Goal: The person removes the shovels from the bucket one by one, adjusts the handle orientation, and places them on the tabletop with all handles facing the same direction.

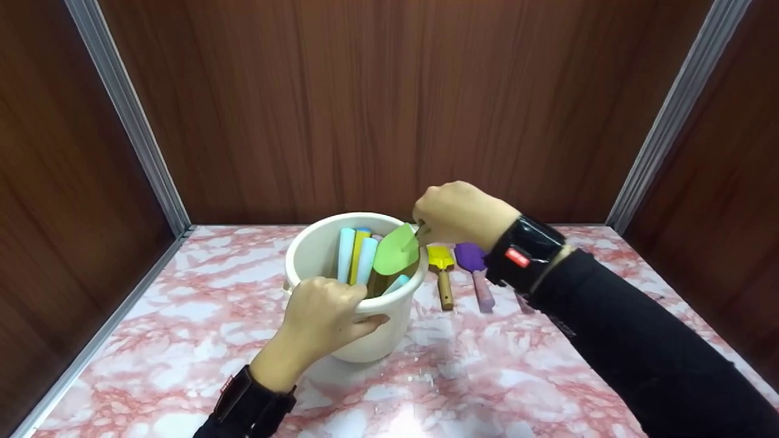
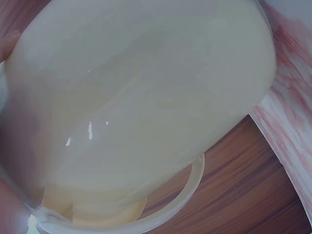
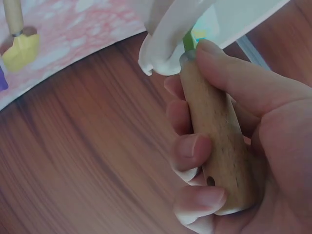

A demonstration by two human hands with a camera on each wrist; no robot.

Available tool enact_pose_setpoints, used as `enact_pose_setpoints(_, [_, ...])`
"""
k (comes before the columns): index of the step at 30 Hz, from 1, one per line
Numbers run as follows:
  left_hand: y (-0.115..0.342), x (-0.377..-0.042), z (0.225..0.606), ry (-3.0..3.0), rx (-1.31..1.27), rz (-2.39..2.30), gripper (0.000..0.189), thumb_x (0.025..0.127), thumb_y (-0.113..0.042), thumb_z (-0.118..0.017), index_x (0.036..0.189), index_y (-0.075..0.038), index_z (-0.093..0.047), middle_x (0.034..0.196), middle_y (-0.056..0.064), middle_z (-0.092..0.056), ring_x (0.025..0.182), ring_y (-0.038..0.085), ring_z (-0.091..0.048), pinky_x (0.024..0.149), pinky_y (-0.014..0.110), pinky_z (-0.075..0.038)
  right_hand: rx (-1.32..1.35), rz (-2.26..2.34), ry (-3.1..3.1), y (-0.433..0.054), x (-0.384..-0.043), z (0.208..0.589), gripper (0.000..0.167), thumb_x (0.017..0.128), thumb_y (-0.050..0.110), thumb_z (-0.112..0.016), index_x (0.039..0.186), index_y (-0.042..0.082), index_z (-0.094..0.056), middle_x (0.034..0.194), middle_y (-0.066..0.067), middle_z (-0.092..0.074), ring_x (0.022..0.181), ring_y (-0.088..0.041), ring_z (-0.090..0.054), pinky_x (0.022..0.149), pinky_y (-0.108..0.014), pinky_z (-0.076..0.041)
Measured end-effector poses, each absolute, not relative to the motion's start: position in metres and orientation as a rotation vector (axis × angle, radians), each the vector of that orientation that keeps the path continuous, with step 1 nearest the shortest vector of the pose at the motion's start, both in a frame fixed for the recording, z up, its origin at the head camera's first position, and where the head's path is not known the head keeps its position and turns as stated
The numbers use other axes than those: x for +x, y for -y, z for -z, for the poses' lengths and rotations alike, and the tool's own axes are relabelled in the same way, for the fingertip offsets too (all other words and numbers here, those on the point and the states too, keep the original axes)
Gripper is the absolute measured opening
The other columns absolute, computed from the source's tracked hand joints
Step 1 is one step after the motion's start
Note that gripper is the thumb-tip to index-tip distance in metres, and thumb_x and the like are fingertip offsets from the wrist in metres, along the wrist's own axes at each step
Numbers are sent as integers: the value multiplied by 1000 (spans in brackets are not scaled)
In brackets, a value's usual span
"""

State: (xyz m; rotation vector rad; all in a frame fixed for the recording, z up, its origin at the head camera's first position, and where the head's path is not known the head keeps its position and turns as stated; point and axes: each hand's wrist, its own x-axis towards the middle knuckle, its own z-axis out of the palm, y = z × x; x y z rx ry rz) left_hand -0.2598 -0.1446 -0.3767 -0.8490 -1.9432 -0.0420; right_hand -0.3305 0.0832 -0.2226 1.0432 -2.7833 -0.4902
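One left hand grips the near rim of a white bucket; the right hand grasps a green shovel by its wooden handle, blade at the bucket's mouth

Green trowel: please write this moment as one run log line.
left hand: grips rim of white bucket; right hand: holds green trowel by wooden handle; trowel blade: at bucket mouth; beside bucket: yellow shovel, purple shovel
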Motion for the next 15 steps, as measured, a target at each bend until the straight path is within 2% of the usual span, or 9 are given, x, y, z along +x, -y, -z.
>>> enact_pose_setpoints(5, [145,-259,377,1950,-846,38,57,69,-55,-94,63,-17,-52,51,-6,-49,41,18,-47,40,34,-38,1037,408,2525,-105,-333,233,23,94,26,-82,80,10,-72,73,-5,-66,58,-21,-55,58,-42,-58])
enact_pose_setpoints(7, [146,-259,377,1952,-844,33,58,70,-56,-94,62,-17,-51,50,-6,-48,40,18,-46,40,34,-37,1018,356,2446,-115,-334,236,25,93,25,-83,78,10,-70,72,-5,-64,56,-21,-54,55,-43,-56])
enact_pose_setpoints(11, [148,-257,376,1954,-842,30,59,71,-55,-94,61,-17,-50,50,-6,-46,40,17,-44,40,33,-36,979,213,2403,-135,-338,240,18,94,20,-82,84,8,-74,75,-7,-66,58,-23,-58,55,-44,-56])
enact_pose_setpoints(15, [148,-256,375,1958,-843,27,58,72,-55,-93,62,-17,-50,50,-6,-46,40,17,-44,40,33,-37,904,64,2418,-158,-342,243,15,95,22,-81,94,7,-78,85,-8,-72,68,-30,-68,61,-50,-58])
